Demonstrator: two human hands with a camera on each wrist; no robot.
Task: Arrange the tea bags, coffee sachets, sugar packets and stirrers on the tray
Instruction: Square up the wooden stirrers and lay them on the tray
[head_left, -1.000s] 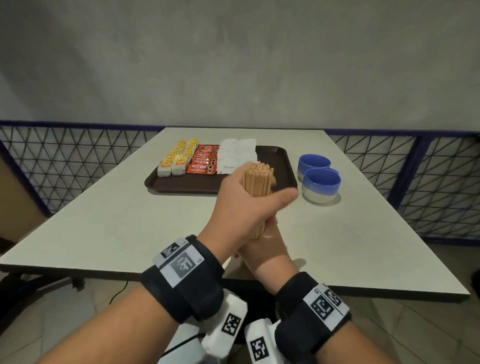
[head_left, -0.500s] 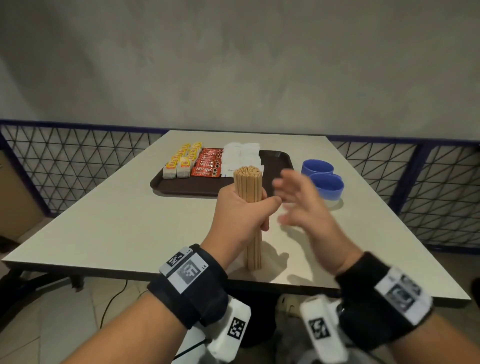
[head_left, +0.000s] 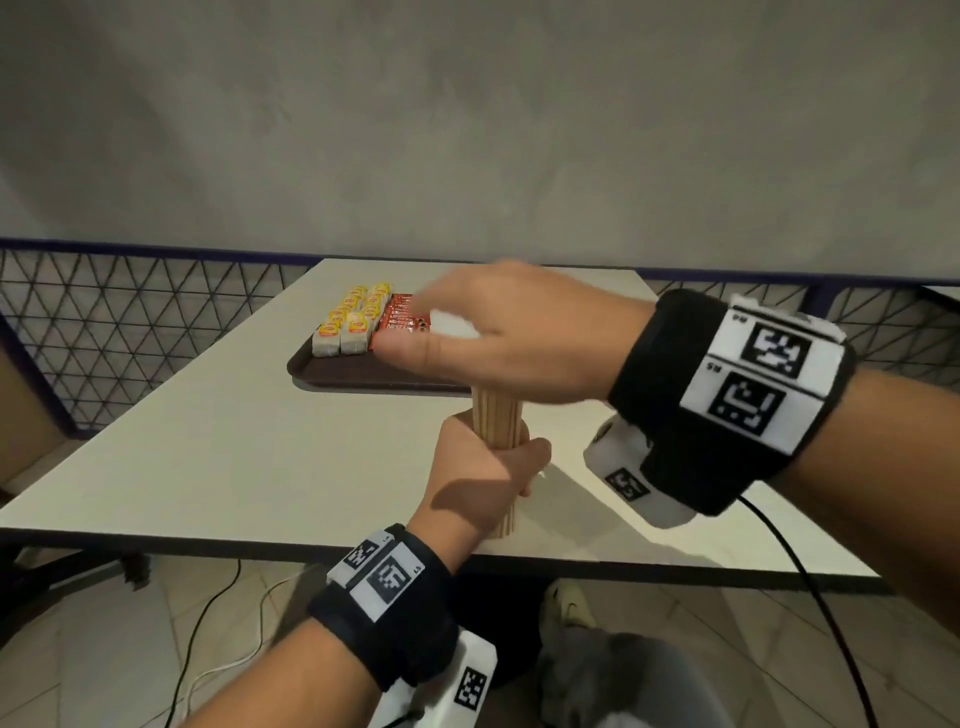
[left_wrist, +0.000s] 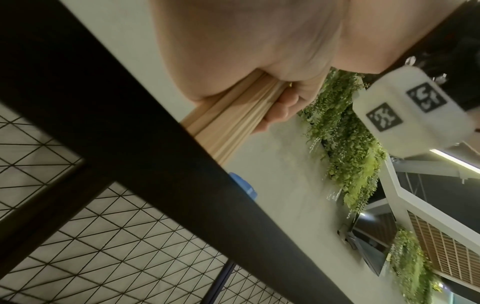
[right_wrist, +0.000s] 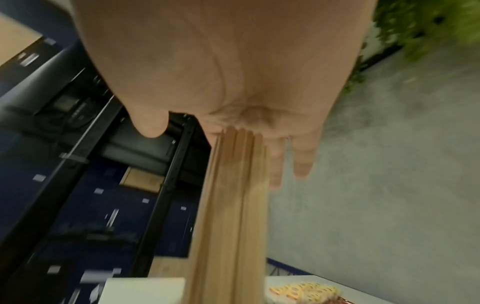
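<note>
A bundle of wooden stirrers (head_left: 496, 423) stands upright on the white table (head_left: 218, 457), its lower end near the front edge. My left hand (head_left: 483, 467) grips the bundle around its middle; the left wrist view shows the fingers curled round the stirrers (left_wrist: 228, 123). My right hand (head_left: 493, 338) lies flat, palm down, on the bundle's top end, fingers straight (right_wrist: 301, 164) over the stirrers (right_wrist: 231, 205). Behind it the brown tray (head_left: 332, 371) holds yellow tea bags (head_left: 353, 317) and red coffee sachets (head_left: 402, 317). The hand hides the tray's right part.
A blue bowl (left_wrist: 244, 188) shows over the table edge in the left wrist view only. Dark mesh railing (head_left: 130, 322) runs along the table's left and back. A grey wall stands behind. Cables lie on the floor below.
My right hand let go of the bundle's base, swung out to the right, then came over and down flat onto the top of the stirrers. The left hand still holds the bundle upright.
</note>
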